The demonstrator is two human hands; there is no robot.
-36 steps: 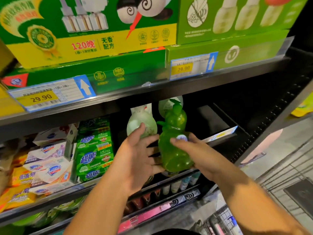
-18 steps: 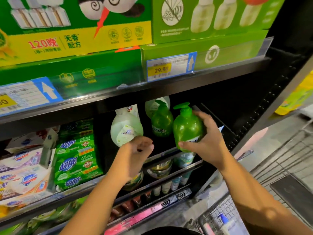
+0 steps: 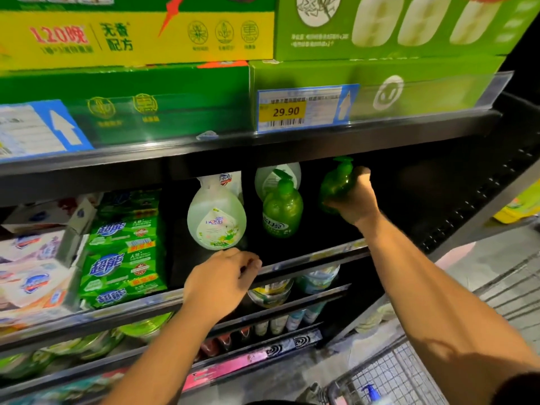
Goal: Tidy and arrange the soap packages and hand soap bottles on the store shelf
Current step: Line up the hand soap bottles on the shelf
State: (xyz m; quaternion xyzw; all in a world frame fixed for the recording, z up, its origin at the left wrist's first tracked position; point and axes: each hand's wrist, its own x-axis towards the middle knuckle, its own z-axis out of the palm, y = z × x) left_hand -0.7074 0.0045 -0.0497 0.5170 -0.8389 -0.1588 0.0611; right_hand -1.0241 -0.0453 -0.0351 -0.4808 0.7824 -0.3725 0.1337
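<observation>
My right hand (image 3: 355,198) grips a green pump soap bottle (image 3: 336,182) deep in the dark right part of the middle shelf, just under the shelf above. A second green pump bottle (image 3: 282,210) stands to its left, with a pale bottle (image 3: 277,173) behind it. Left of those stands a pale round soap bottle (image 3: 216,220) with a white refill pouch behind. My left hand (image 3: 223,280) rests with curled fingers on the shelf's front edge (image 3: 306,258), holding nothing. Green soap packages (image 3: 122,258) are stacked at the left.
White soap boxes (image 3: 32,276) lie at the far left. Large green and yellow boxes (image 3: 146,39) fill the shelf above, with a 29.90 price tag (image 3: 295,111). More bottles stand on the lower shelves. A wire cart (image 3: 388,378) is at the lower right.
My right hand has carried the green bottle up and back into the right side of the shelf. My left hand has dropped from the pale bottle to the shelf's front edge.
</observation>
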